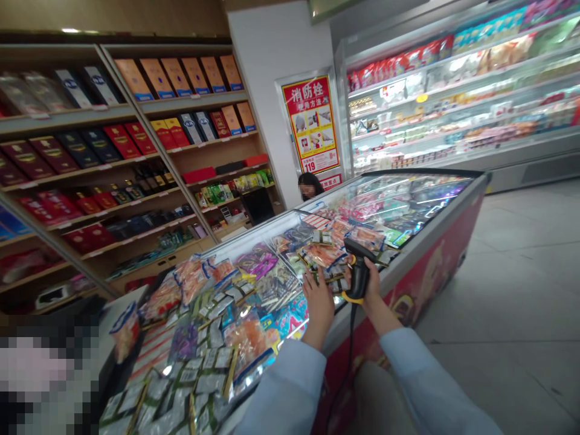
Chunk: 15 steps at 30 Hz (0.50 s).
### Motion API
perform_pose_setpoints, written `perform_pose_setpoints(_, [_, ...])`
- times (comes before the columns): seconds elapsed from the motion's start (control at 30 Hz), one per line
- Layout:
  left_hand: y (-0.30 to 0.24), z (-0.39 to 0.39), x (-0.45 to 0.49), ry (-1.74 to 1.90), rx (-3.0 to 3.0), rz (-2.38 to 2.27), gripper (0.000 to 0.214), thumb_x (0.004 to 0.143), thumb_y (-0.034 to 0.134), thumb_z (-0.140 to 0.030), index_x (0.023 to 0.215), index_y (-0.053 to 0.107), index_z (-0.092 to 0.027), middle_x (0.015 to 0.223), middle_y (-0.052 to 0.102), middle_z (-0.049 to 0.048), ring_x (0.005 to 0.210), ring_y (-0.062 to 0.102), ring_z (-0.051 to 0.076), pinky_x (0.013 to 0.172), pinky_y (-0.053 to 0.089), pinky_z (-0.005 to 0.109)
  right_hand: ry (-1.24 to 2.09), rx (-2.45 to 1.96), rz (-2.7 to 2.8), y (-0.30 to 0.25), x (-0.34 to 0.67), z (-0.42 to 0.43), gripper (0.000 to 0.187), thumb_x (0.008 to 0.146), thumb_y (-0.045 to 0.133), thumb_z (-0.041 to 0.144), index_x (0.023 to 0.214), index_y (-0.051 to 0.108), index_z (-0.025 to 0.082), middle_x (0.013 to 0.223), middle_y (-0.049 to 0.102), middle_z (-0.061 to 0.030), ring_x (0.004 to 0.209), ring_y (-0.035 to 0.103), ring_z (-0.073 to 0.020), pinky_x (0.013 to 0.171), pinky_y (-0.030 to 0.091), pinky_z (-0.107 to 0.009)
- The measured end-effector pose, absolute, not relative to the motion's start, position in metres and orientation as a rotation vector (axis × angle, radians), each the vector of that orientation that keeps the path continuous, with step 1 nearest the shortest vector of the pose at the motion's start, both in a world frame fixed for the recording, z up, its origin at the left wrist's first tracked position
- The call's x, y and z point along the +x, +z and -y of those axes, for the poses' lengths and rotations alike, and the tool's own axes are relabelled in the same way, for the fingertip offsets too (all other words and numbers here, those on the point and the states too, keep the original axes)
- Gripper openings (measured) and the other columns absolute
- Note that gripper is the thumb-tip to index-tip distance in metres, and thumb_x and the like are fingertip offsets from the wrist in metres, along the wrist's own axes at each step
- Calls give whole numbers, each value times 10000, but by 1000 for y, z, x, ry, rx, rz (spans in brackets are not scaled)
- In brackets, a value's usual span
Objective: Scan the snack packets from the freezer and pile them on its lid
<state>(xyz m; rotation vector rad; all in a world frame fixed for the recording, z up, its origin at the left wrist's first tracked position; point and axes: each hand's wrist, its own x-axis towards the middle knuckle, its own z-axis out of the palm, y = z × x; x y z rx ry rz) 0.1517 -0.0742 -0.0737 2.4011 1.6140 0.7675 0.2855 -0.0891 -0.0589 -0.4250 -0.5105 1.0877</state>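
My right hand (372, 283) is wrapped around the grip of a black and yellow barcode scanner (359, 266), whose cable hangs down below it. Just left of the scanner, my left hand (319, 302) has its fingers stretched out over the packets at the freezer's near edge; I cannot tell whether it touches them. Silver packets with green and gold bands (217, 362) lie in a heap at the near left. Bags of orange-coloured food (247, 334) and purple packets (258, 260) are spread on top of the chest freezer (435, 241).
Shelves of boxed goods (58, 154) line the left wall. A lit open refrigerator (430, 103) stands at the back right. Behind the freezer, a person's head (310, 186) shows below a red and yellow poster (312, 124). Tiled floor (521, 290) runs along the right.
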Motion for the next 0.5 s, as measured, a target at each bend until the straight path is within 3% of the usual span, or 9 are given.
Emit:
perform_pose_setpoints(0.27, [-62,77,144,795,2252,-1586,605,913,339,-228,1504,223,-169,1577,152,195,1467,81,322,1157,120,547,1084,-433,462,-60,286,94,319,676,629,481,811,597,194,650,596,-4,451,495,-111,348,393,-215])
perform_pose_setpoints(0.37, [-41,77,117,942,2075,-1595,628,923,316,-278,1518,148,-169,1581,144,175,1472,71,289,1161,143,528,1066,-448,480,-62,283,96,323,652,628,474,805,594,192,650,591,-1,447,502,-114,341,407,-220])
perform_pose_setpoints(0.5, [-3,78,56,1079,1981,-1571,648,908,377,-390,1504,201,-206,1584,180,124,1474,65,278,1174,114,502,1072,-414,579,-52,264,93,359,646,603,514,799,601,189,642,582,-16,435,502,-126,306,389,-227])
